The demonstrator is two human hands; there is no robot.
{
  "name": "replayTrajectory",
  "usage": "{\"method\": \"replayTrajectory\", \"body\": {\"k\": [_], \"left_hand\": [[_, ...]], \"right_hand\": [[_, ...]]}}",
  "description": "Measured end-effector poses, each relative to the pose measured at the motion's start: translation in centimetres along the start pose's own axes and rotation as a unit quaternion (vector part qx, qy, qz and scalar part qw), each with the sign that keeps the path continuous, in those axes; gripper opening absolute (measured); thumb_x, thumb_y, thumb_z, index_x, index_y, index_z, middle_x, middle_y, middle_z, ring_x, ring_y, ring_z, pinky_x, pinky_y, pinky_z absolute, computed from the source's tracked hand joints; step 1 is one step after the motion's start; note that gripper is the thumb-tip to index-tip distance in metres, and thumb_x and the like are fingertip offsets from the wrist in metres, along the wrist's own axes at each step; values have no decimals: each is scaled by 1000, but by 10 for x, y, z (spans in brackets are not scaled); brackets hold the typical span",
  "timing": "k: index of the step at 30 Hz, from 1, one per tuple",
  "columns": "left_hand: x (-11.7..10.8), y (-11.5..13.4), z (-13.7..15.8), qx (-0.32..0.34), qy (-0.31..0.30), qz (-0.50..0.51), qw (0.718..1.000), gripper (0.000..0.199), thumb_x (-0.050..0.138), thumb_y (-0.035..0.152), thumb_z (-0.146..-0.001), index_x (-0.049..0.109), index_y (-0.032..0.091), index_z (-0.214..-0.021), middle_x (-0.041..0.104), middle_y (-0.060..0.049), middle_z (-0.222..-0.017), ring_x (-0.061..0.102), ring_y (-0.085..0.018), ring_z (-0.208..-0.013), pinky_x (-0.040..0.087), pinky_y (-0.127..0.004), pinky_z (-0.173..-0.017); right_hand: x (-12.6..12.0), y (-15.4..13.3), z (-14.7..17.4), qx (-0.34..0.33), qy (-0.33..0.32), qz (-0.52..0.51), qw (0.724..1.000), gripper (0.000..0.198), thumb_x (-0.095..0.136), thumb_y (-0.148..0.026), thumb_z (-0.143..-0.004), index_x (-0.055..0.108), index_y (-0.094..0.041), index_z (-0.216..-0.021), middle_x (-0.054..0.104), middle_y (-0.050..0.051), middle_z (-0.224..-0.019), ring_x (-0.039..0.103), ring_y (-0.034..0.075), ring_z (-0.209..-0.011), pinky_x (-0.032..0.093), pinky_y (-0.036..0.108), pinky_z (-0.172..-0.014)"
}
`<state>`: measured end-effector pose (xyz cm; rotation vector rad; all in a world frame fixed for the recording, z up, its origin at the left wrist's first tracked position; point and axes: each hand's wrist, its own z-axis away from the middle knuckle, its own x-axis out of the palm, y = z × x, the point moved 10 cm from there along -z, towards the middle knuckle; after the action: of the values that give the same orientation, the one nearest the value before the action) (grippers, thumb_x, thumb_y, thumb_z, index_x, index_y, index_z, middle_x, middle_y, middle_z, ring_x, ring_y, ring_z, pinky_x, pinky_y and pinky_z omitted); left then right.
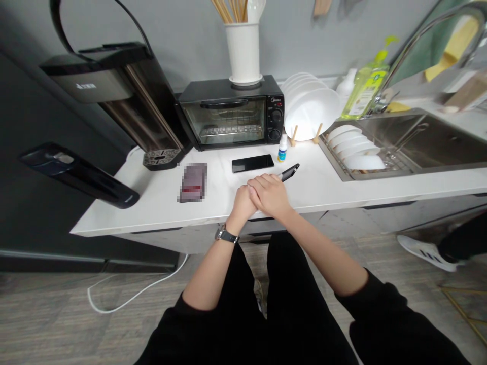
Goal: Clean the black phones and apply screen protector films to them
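My left hand (244, 202) and my right hand (271, 196) are clasped together at the counter's front edge, fingers closed, the right lying over the left. Most of the left fingers are hidden, and nothing shows between the palms. Just beyond my right hand lies a black-handled object (291, 173) with a greyish part, its near end hidden behind the hand. A black smartphone (253, 163) rests flat farther back. Beside it stands a small white bottle (282, 148) with a blue and yellow label. To the left lies a flat, blurred-out purplish item (193, 181).
A toaster oven (232, 121) carries a white utensil holder (243, 53). Left are a water dispenser (125, 96) and a dark flask-like cylinder (81, 176). Right are racked plates (312, 111), soap (367, 83), and a sink (449, 144) with bowls (357, 149). Another person's shoe (428, 252) shows.
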<state>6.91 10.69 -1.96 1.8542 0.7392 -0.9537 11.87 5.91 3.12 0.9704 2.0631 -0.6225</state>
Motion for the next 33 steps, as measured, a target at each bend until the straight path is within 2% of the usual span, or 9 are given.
{"method": "replayTrajectory", "body": {"k": [2,6,9,12,16,21,24,29,33], "left_hand": [[1,1,2,-8,-17,10,1000,20,61,9,-92,77,15,-84,79,-12,-82,73,-27,-77,54,-34,-76],[-8,7,5,1,7,113,994,25,60,27,-105,81,21,-116,84,-10,-109,78,-27,-94,55,-31,-85],[-10,7,4,-2,17,138,990,29,59,33,-106,80,21,-122,83,-10,-112,78,-28,-98,54,-31,-84],[-9,1,2,-21,21,128,991,27,58,32,-106,81,18,-109,84,-9,-99,78,-26,-89,53,-30,-77],[-1,-6,-1,-34,5,81,996,22,59,17,-99,77,16,-86,80,-10,-82,75,-25,-80,52,-31,-75],[3,-6,3,-10,2,44,999,14,64,8,-89,76,13,-86,80,-15,-90,76,-27,-88,54,-32,-81],[4,-1,6,0,-20,51,999,19,62,12,-94,78,14,-84,80,-14,-85,77,-27,-82,55,-32,-77],[-9,10,7,25,13,144,989,29,59,32,-106,80,23,-125,82,-10,-119,79,-28,-103,56,-32,-89],[-9,8,4,5,16,139,990,31,58,33,-107,79,20,-125,83,-10,-114,79,-28,-100,56,-32,-88]], "right_hand": [[-4,27,2,18,-14,26,999,43,36,-30,-110,74,-17,-95,75,11,-90,60,27,-91,35,41,-84],[-13,101,-2,127,-45,88,987,48,34,-24,-108,74,-13,-84,75,15,-84,62,27,-81,36,41,-80],[-13,129,-11,173,-59,113,977,48,36,-23,-106,77,-9,-86,77,19,-88,64,28,-80,41,41,-83],[-10,116,-22,178,-26,102,978,48,36,-21,-105,78,-8,-86,78,20,-89,66,30,-85,45,43,-94],[-1,49,-24,109,10,30,994,48,36,-21,-107,79,-15,-86,78,11,-85,67,26,-89,41,42,-111],[-3,3,-6,29,-9,-17,999,43,38,-27,-110,78,-17,-98,80,9,-96,65,25,-94,42,40,-99],[-7,31,2,27,-32,3,999,45,37,-29,-110,77,-17,-94,78,9,-90,65,26,-88,41,40,-90],[-17,124,4,158,-38,62,985,50,34,-27,-108,78,-14,-88,77,15,-86,65,27,-80,43,41,-83],[-18,129,-9,168,-3,46,985,51,33,-23,-107,79,-15,-86,79,15,-90,69,28,-89,47,43,-98]]}}
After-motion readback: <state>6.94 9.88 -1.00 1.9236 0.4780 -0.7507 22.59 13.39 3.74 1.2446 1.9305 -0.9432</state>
